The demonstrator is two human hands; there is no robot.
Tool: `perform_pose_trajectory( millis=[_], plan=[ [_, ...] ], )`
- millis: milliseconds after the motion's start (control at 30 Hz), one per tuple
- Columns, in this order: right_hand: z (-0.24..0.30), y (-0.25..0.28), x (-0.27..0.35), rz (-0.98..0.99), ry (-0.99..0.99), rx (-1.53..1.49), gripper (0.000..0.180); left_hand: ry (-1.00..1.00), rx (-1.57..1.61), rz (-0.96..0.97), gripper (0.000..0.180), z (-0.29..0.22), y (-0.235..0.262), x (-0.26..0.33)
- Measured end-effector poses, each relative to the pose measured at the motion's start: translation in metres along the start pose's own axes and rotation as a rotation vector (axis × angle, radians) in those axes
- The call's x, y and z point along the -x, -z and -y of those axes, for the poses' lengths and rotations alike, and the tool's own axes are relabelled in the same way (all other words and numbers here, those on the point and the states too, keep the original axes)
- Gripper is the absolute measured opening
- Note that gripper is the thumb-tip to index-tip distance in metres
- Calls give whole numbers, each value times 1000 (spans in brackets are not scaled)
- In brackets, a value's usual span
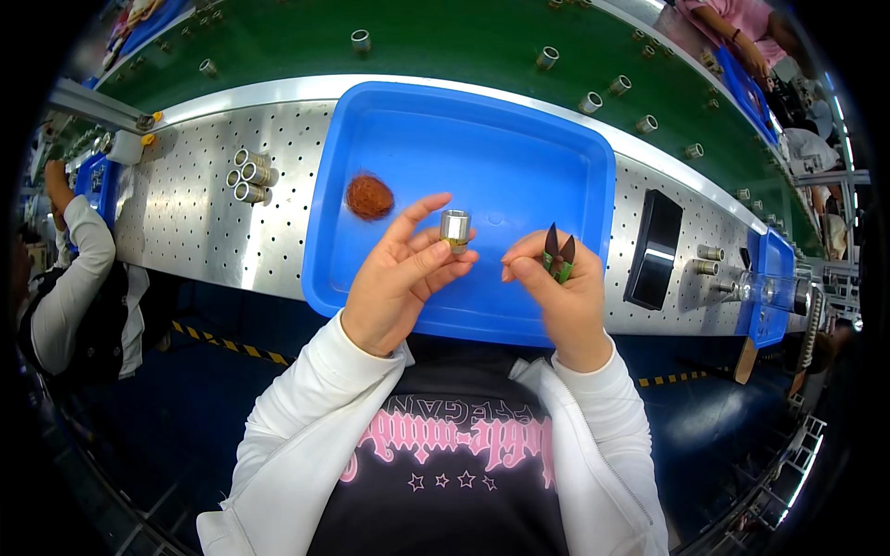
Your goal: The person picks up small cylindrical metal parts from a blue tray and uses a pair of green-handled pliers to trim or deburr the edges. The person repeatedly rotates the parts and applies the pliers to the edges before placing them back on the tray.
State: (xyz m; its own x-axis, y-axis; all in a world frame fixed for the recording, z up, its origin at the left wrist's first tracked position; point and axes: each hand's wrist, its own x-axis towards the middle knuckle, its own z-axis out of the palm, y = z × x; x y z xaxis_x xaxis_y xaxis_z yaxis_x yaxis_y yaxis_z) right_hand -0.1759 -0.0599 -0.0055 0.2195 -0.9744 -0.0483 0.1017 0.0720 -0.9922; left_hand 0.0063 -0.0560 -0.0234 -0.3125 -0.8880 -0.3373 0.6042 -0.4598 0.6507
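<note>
Over the blue plastic tray, my left hand holds a short, shiny metal sleeve-like fitting. Its fingers close around the lower end, and the wider silver end points up. To the right, my right hand grips a pair of small snips with green handles, their dark pointed blades sticking up and apart. The thumb and index finger of that hand pinch together near the fitting without touching it; whether anything is between them cannot be made out. A tangled reddish-brown wad lies in the tray's left part.
Several similar fittings lie grouped on the perforated metal bench. A black phone lies right of the tray, near two fittings and a clear jar. Beyond runs a green conveyor carrying scattered fittings. A co-worker's white sleeve shows left.
</note>
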Motion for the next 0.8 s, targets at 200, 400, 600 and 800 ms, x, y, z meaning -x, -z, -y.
perform_pose_trajectory(
  millis=[200, 400, 600, 800],
  plan=[
    [5, 9, 2, -59, 22, 183, 13, -56, -113, -47, 48, -2, -6, 0],
    [11, 5, -14, -72, 444, 662, 25, -222, -383, 54, 51, 6, -9, 2],
    [10, 10, -15, 35, 369, 595, 15, -226, -460, 117, 51, 8, -8, 3],
    [15, 19, -16, -176, 334, 618, 8, -38, -268, 49, 48, 1, -5, 3]
  ],
)
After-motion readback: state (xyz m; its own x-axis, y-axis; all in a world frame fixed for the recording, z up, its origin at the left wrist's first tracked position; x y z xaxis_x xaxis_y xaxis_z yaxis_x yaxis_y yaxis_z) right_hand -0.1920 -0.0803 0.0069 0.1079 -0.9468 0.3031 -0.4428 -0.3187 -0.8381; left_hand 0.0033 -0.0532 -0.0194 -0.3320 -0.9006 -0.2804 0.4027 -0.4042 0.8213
